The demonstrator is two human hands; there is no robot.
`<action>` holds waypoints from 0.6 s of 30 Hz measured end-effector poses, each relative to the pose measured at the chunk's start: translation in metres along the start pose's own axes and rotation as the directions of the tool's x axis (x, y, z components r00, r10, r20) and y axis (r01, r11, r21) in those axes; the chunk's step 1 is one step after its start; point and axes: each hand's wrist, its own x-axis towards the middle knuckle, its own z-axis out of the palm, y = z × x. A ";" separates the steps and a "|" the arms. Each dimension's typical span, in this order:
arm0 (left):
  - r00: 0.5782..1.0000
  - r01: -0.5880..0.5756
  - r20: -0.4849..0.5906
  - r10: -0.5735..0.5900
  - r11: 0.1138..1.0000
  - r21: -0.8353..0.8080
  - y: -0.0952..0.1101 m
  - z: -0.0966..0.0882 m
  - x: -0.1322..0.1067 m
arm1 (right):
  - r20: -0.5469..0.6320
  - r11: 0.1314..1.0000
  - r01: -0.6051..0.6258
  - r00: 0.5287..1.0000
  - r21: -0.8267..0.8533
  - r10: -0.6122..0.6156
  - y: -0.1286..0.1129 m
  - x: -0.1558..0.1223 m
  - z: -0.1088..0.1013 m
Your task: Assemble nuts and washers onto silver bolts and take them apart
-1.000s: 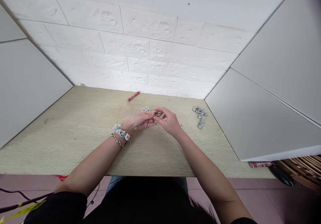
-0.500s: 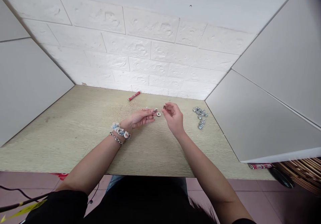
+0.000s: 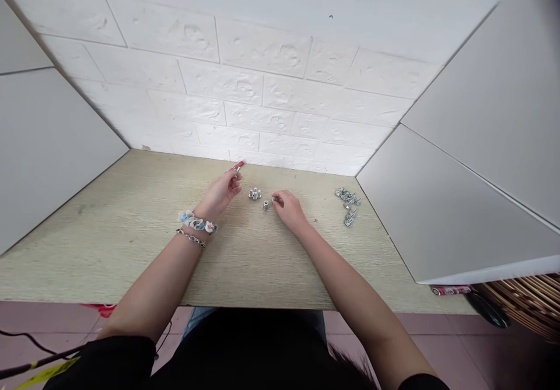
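Note:
My left hand [image 3: 222, 190] hovers over the wooden desk [image 3: 131, 227] with its fingertips pinched together right at a red marker [image 3: 238, 165], hiding most of it. What the fingers pinch is too small to name. My right hand [image 3: 289, 208] rests knuckles up on the desk, fingertips closed on a small metal piece [image 3: 275, 200]. Between the hands stand a tight cluster of small metal nuts [image 3: 254, 193] and a single nut [image 3: 265, 205]. Bracelets circle my left wrist [image 3: 195, 227].
A loose pile of metal fasteners [image 3: 349, 199] lies at the right, near a grey side panel [image 3: 437, 215]. Another grey panel [image 3: 44, 145] closes the left, a white brick wall the back. A wicker basket [image 3: 525, 299] and a red-white tube [image 3: 450, 289] sit at the lower right.
The hands have parted. My left hand moved left and back to the red marker. My right hand dropped to the desk onto a small metal piece. A single nut now stands between them.

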 end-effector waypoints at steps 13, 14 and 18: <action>0.985 -0.106 -0.112 0.134 0.969 0.223 -0.011 -0.008 0.012 | 0.018 1.000 0.005 1.000 -0.024 -0.004 0.004 0.003 0.005; 0.983 -0.129 -0.095 0.158 0.957 0.259 -0.012 -0.007 0.012 | 0.017 1.000 0.006 1.000 -0.024 -0.006 0.004 0.004 0.005; 0.967 -0.218 -0.034 0.253 0.889 0.403 -0.015 -0.007 0.013 | 0.012 1.000 0.001 1.000 -0.019 -0.001 0.004 0.003 0.006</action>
